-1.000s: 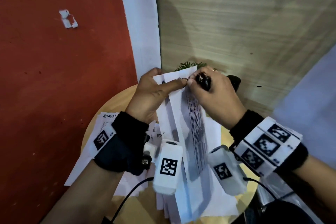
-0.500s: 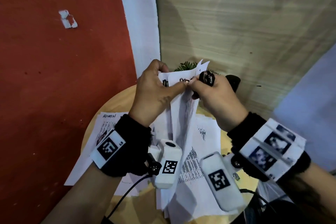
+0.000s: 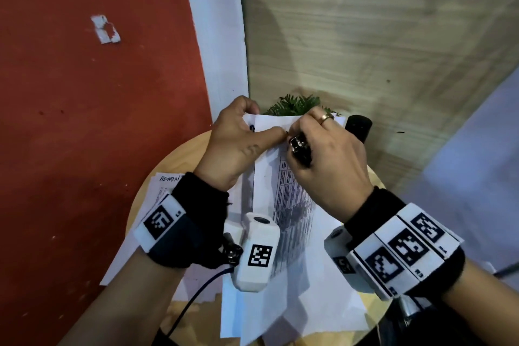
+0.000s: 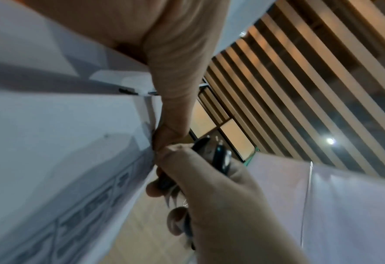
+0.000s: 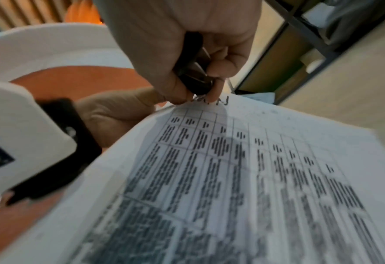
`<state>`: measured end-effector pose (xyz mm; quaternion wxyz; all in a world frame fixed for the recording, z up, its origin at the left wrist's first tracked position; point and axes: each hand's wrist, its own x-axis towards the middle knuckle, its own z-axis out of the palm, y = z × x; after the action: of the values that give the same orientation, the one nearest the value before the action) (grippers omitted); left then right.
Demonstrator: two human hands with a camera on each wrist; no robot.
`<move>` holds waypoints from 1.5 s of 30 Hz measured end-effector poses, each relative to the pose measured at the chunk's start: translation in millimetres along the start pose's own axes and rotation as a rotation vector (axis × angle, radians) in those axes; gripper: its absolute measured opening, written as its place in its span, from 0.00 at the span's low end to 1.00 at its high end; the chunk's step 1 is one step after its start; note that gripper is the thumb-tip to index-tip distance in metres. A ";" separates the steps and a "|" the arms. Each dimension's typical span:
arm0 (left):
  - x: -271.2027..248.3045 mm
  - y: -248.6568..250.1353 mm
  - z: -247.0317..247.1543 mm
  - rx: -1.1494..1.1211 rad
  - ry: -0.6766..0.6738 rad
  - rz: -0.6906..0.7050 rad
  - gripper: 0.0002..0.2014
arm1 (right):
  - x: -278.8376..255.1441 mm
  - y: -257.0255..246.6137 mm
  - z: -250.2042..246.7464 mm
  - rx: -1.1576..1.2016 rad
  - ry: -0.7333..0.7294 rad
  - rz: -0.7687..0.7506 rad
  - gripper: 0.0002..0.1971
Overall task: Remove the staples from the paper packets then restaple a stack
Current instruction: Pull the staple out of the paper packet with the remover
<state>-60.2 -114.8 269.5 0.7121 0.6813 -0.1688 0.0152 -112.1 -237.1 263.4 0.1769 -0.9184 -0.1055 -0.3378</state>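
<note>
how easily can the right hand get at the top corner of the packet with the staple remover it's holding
Probably yes: the right hand already holds the staple remover at the packet corner, which the left hand pinches up off the table.

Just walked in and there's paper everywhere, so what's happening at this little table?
A person is working staples out of a paper packet. The left hand pinches its top corner, lifted off the round table. The right hand grips a black staple remover at that corner. More sheets lie loose underneath.
</note>
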 end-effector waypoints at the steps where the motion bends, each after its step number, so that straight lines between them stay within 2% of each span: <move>1: 0.0 -0.7 -0.2 0.038 -0.001 0.002 0.22 | -0.2 0.6 -0.4 -0.046 -0.021 -0.021 0.16; 3: 0.1 -0.9 -2.5 0.082 -0.036 -0.031 0.22 | -0.8 3.3 -2.4 -0.089 -0.078 -0.080 0.16; 6: 2.8 0.5 -8.2 0.045 -0.163 -0.091 0.18 | 1.4 12.1 -9.1 -0.077 -0.172 -0.192 0.17; 9: 2.3 3.4 -6.5 0.061 -0.216 -0.106 0.23 | 5.3 18.1 -13.5 -0.104 -0.201 -0.265 0.16; 14: 0.4 1.8 4.7 -0.061 -0.052 -0.111 0.16 | 5.7 12.0 -10.6 -0.141 -0.110 -0.253 0.16; 19: -4.3 -4.6 8.0 -0.117 0.067 -0.178 0.16 | -0.9 6.9 0.8 -0.218 0.038 -0.258 0.13; 22: -6.4 -5.8 6.9 -0.130 0.074 -0.225 0.18 | -2.4 6.6 3.1 -0.216 0.069 -0.259 0.15; 25: -6.6 -4.8 5.5 -0.143 0.086 -0.233 0.19 | -3.4 6.2 3.5 -0.075 0.030 -0.151 0.15; 29: -9.8 -1.5 7.2 -0.110 0.076 -0.135 0.23 | 3.4 3.0 0.7 0.400 -0.029 0.244 0.16; 32: -13.5 0.1 4.7 -0.088 0.041 -0.058 0.19 | 8.7 6.2 1.1 0.730 -0.096 0.426 0.17; 35: -14.8 0.0 0.0 -0.026 -0.006 -0.025 0.24 | 9.4 6.4 1.0 0.770 -0.122 0.470 0.12; 37: -15.5 0.3 -0.4 0.004 -0.009 -0.014 0.23 | 9.4 6.2 -0.4 0.742 -0.132 0.475 0.09; 42: -13.3 -0.7 -0.3 0.142 0.020 0.106 0.24 | 10.2 8.9 -4.0 0.728 -0.210 0.437 0.16; 45: -13.3 -0.4 0.2 0.245 0.021 0.176 0.25 | 10.2 11.9 -7.1 0.676 -0.229 0.421 0.09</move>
<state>-72.6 -112.2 265.7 0.6211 0.7455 -0.2175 0.1051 -104.9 -250.1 272.1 0.5207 -0.8418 -0.0392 -0.1364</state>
